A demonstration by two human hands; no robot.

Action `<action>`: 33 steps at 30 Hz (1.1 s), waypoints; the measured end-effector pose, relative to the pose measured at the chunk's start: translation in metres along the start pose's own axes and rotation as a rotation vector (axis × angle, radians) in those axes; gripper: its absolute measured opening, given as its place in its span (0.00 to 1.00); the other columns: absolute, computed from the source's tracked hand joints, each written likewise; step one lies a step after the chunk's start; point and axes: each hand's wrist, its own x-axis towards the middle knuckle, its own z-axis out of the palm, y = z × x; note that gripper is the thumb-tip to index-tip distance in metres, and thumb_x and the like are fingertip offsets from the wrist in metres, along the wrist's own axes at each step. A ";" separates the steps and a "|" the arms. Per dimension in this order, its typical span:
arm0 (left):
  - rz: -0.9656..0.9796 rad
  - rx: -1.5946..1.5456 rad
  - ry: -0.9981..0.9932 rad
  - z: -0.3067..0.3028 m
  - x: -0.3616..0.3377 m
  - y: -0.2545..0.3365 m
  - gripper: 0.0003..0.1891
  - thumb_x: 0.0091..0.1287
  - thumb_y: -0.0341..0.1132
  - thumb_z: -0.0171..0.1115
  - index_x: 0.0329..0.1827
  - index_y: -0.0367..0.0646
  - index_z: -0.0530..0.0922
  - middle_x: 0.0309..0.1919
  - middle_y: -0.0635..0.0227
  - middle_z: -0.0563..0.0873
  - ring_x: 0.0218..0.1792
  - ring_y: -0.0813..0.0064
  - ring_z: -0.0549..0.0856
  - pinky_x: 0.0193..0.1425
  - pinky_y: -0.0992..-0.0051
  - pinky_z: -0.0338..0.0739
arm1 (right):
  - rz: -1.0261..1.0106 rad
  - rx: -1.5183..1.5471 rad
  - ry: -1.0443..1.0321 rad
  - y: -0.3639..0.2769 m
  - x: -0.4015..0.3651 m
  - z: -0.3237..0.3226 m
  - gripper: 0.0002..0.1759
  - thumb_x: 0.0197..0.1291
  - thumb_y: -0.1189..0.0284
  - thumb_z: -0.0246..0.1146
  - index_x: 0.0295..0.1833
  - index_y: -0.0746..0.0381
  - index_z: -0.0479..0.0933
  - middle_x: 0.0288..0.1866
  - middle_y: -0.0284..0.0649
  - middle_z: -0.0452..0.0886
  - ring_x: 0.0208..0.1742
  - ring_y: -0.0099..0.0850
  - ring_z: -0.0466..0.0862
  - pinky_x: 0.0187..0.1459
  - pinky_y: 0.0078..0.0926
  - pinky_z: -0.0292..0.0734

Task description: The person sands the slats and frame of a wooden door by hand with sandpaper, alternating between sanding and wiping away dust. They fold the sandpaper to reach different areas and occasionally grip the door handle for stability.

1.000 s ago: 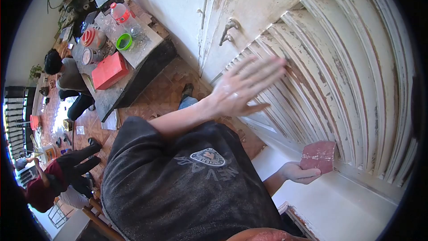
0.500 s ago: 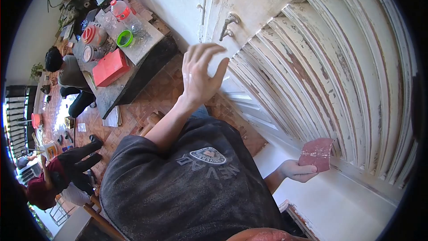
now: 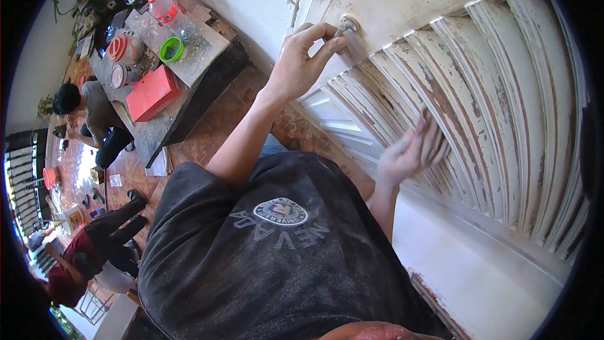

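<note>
Door handle [image 3: 346, 24]: sitting on the pale, paint-worn rail of the door, just above the louvred slats [image 3: 503, 107], and being pinched at this moment. Closing the left hand [image 3: 302, 63] on it, thumb and forefinger tips meeting around the small metal piece, the other fingers curling behind. Covering most of it that way, so leaving its long axis impossible to tell. Reaching there with the left arm stretched up and away from the dark T-shirt [image 3: 277, 258]. Laying the right hand [image 3: 409, 151] lower and further right, against the slats and well apart from the handle, fingers looking stretched out over the flaking wood. Blurring too much there to tell whether clamping anything under the palm or merely lying flat. Working with the hands apart, then: the left one on the handle, the right one nearer the body and lying across the slats, their long edges running from the top of the view down toward the lower right. Standing close against the door, with patterned floor tiles [image 3: 207, 132] showing to the left. Beyond the tiles, on a grey tabletop [image 3: 198, 63]: a red box [image 3: 154, 92], a green bowl [image 3: 171, 50] and a plastic bottle [image 3: 167, 9] with a red cap. Crouching beside that tabletop, one other person [image 3: 94, 113]; sitting low at the left edge, another person in a red top [image 3: 69, 264], both far from the door.
</note>
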 end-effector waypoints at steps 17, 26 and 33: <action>0.121 0.080 -0.141 -0.012 0.010 -0.013 0.14 0.72 0.41 0.66 0.47 0.37 0.84 0.36 0.60 0.85 0.43 0.67 0.81 0.50 0.67 0.74 | 0.057 -0.167 -0.023 -0.093 0.038 0.058 0.22 0.75 0.65 0.54 0.66 0.64 0.78 0.69 0.42 0.79 0.73 0.41 0.74 0.76 0.53 0.53; 0.174 0.084 -0.206 -0.017 0.015 -0.015 0.13 0.73 0.38 0.64 0.49 0.35 0.83 0.37 0.58 0.83 0.42 0.62 0.80 0.50 0.65 0.74 | 0.067 -0.189 -0.147 -0.081 0.044 0.038 0.22 0.74 0.68 0.53 0.69 0.63 0.76 0.70 0.43 0.78 0.73 0.43 0.73 0.77 0.52 0.53; 0.174 0.027 -0.200 -0.016 0.013 -0.017 0.13 0.73 0.38 0.64 0.50 0.35 0.83 0.38 0.57 0.83 0.42 0.61 0.81 0.50 0.64 0.75 | 0.132 -0.013 -0.487 -0.136 0.004 0.047 0.20 0.74 0.66 0.52 0.64 0.60 0.80 0.70 0.43 0.79 0.76 0.39 0.70 0.77 0.52 0.52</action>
